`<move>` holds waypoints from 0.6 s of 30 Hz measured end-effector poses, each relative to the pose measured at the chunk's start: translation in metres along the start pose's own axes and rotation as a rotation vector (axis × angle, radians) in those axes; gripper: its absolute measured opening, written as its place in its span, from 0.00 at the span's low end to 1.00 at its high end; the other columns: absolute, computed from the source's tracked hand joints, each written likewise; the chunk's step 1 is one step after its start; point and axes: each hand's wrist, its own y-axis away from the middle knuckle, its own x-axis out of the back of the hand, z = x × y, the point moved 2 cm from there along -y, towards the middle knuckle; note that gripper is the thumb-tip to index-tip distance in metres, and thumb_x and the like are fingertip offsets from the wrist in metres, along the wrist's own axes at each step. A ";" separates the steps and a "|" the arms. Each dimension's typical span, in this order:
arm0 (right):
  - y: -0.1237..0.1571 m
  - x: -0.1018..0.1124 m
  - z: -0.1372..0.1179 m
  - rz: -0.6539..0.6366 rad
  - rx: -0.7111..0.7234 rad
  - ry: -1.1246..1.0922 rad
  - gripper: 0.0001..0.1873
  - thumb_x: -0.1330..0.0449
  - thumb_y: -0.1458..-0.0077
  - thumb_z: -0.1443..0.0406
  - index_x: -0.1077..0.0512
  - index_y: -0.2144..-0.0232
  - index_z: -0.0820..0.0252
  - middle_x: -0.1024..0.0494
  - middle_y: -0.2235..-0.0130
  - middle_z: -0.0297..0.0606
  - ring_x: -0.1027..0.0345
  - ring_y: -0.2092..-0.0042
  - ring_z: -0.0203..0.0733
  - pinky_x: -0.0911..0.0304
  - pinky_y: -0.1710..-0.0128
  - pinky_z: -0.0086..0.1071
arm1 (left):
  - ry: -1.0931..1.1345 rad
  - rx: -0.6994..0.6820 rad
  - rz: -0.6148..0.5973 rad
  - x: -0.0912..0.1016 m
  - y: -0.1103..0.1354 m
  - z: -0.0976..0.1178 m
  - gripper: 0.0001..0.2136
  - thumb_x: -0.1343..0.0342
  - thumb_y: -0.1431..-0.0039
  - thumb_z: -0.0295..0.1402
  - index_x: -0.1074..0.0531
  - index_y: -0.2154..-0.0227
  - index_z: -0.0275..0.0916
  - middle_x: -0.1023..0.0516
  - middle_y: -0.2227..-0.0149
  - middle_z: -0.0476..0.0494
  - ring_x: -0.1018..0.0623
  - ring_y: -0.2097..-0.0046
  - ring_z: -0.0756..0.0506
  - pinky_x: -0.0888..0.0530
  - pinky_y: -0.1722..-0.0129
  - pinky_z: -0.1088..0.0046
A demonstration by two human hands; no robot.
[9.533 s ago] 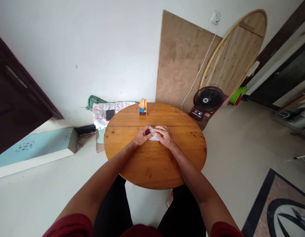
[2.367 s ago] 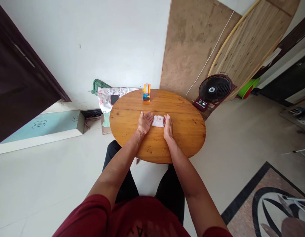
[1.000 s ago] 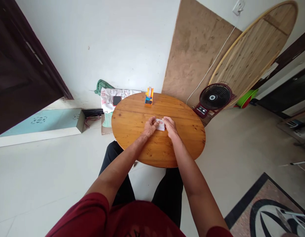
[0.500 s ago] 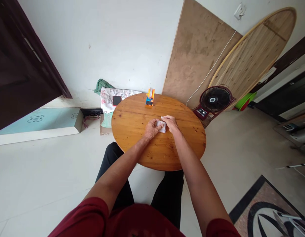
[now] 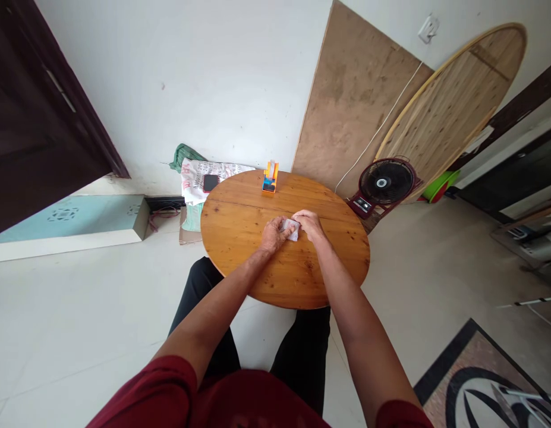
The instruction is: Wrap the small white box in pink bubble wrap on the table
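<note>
Near the middle of the rounded wooden bench (image 5: 235, 208), the left hand (image 5: 274, 235) grips a small, white, squarish, soft-looking packet (image 5: 293, 233) by its left side; the right hand (image 5: 311, 225), just as near, curls at its far right corner (pinching or not, I can't tell; neither side looks longer).

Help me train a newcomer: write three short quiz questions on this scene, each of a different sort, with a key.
1. True or false: the left hand is holding the dispenser.
2. What is the dispenser's main colour? A green, B orange, C purple.
3. Fill in: the fan is off to the person's ____ side.

Key: 1 false, it holds the packet, while the dispenser is on the table; 2 B; 3 right.
</note>
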 end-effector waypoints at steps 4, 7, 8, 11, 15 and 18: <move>0.004 0.003 -0.001 -0.011 0.053 0.027 0.08 0.42 0.62 0.60 0.26 0.79 0.57 0.27 0.78 0.31 0.34 0.71 0.40 0.36 0.69 0.33 | -0.123 -0.084 0.006 -0.001 0.000 0.001 0.15 0.30 0.57 0.33 0.23 0.64 0.44 0.23 0.67 0.46 0.24 0.56 0.41 0.30 0.48 0.65; 0.006 0.004 0.001 -0.034 0.103 0.042 0.08 0.42 0.60 0.60 0.26 0.78 0.57 0.25 0.76 0.31 0.32 0.70 0.40 0.35 0.67 0.33 | -0.133 -0.099 0.019 -0.001 0.000 0.000 0.15 0.29 0.57 0.34 0.23 0.64 0.45 0.24 0.66 0.46 0.25 0.54 0.41 0.31 0.46 0.64; 0.007 0.005 0.002 -0.048 0.121 0.046 0.08 0.42 0.59 0.59 0.26 0.78 0.57 0.24 0.76 0.32 0.32 0.69 0.40 0.34 0.66 0.34 | -0.122 -0.093 0.023 -0.001 -0.001 -0.002 0.15 0.29 0.58 0.34 0.23 0.64 0.45 0.24 0.66 0.46 0.26 0.54 0.41 0.31 0.46 0.64; 0.009 0.007 0.002 -0.113 0.174 0.062 0.08 0.41 0.57 0.60 0.24 0.76 0.57 0.20 0.71 0.34 0.28 0.66 0.42 0.32 0.61 0.36 | -0.138 -0.093 0.020 -0.001 -0.003 -0.005 0.16 0.29 0.58 0.36 0.23 0.64 0.45 0.24 0.65 0.46 0.26 0.54 0.42 0.31 0.47 0.65; 0.018 0.017 -0.005 -0.224 0.242 0.115 0.09 0.40 0.52 0.63 0.20 0.71 0.56 0.18 0.63 0.35 0.26 0.59 0.45 0.33 0.51 0.39 | -0.280 -0.160 0.011 0.000 -0.004 -0.005 0.16 0.31 0.54 0.39 0.24 0.61 0.45 0.24 0.64 0.45 0.26 0.56 0.42 0.30 0.49 0.66; 0.033 0.024 -0.014 -0.276 0.376 0.373 0.15 0.45 0.45 0.65 0.20 0.60 0.55 0.19 0.54 0.38 0.29 0.49 0.46 0.39 0.43 0.41 | -0.396 -0.197 -0.009 0.000 -0.002 0.001 0.16 0.35 0.49 0.40 0.25 0.58 0.43 0.23 0.62 0.43 0.25 0.57 0.43 0.29 0.51 0.65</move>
